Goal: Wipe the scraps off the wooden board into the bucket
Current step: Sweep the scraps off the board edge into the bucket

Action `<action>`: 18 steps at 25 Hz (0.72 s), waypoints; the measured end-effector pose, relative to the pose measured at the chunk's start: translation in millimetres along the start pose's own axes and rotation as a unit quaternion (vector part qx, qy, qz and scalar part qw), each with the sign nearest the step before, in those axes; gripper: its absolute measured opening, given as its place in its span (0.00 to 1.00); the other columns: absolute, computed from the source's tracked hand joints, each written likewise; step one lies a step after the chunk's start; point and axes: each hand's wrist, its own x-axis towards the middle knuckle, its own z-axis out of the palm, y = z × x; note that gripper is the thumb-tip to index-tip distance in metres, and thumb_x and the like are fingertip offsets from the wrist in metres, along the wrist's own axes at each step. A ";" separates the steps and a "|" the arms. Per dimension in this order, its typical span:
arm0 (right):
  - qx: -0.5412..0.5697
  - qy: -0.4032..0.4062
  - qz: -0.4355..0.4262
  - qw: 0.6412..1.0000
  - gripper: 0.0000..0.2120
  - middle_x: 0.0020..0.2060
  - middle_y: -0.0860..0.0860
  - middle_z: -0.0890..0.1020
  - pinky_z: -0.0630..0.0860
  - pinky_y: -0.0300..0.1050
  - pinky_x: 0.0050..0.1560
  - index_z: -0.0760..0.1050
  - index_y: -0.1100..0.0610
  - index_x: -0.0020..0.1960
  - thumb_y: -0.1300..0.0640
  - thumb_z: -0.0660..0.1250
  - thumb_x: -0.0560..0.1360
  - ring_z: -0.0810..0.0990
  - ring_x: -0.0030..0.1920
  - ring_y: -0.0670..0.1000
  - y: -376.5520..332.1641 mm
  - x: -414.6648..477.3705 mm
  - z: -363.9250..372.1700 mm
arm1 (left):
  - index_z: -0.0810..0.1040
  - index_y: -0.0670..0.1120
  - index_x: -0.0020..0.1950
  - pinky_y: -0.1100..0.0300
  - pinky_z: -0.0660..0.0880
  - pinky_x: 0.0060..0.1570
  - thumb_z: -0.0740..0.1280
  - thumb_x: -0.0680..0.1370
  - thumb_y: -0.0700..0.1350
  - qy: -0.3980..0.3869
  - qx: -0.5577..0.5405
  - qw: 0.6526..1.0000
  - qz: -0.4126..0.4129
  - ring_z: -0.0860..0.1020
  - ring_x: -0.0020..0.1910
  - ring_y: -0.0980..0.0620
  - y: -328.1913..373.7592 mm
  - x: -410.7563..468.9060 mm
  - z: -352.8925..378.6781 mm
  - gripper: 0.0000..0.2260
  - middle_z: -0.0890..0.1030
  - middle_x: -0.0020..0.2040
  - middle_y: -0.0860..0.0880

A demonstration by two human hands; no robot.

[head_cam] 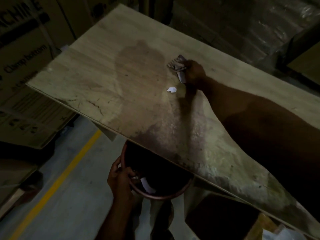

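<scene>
Step in hand: gathering. Right hand is reached out over the far middle of the wooden board, fingers curled round a clump of scraps (a striped piece and a pale strip, as far as the dim light allows). One white scrap lies loose on the board on the near side of that hand, not touching it.

Left hand grips the rim of the bucket, fingers hooked over its left side. The bucket sits below the board's near edge, partly tucked under it. A few pale bits lie inside.

Judgement: the wipe is under way, not finished. The next move likely calls for a drag toward the near edge, taking the white scrap along. The bucket lies near-left of the hand, so the sweep must run diagonally or the bucket must shift right.

Surface: the board serves as a worn tabletop. It has a broad dark stain in the middle, scratches toward the left and pale mottling near right.

Room: dim storage space. Printed cardboard boxes stand left and plastic-wrapped goods far right. The concrete floor carries a yellow line.
</scene>
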 end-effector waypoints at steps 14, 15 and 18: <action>0.040 0.066 -0.061 0.995 0.24 0.73 0.52 0.77 0.77 0.61 0.65 0.81 0.43 0.67 0.43 0.63 0.73 0.76 0.68 0.63 -87.1 -244.8 85.1 | 0.79 0.44 0.62 0.63 0.70 0.23 0.60 0.69 0.25 -0.022 -0.005 1.000 -0.006 0.75 0.23 0.54 18.3 2.6 -14.7 0.26 0.80 0.26 0.53; 0.045 0.040 -0.048 0.997 0.23 0.75 0.50 0.74 0.75 0.63 0.66 0.78 0.41 0.69 0.44 0.63 0.75 0.74 0.70 0.63 -96.3 -262.9 89.2 | 0.80 0.44 0.62 0.61 0.71 0.25 0.61 0.68 0.25 -0.020 -0.010 1.000 -0.003 0.76 0.26 0.52 18.9 3.3 -18.7 0.27 0.81 0.28 0.54; 0.080 0.018 -0.051 0.995 0.22 0.77 0.49 0.71 0.71 0.61 0.69 0.76 0.41 0.71 0.44 0.58 0.79 0.71 0.73 0.60 -116.6 -311.9 106.1 | 0.82 0.48 0.60 0.54 0.75 0.33 0.63 0.65 0.28 -0.021 -0.013 1.000 0.009 0.80 0.40 0.45 18.5 0.5 -29.3 0.27 0.85 0.43 0.53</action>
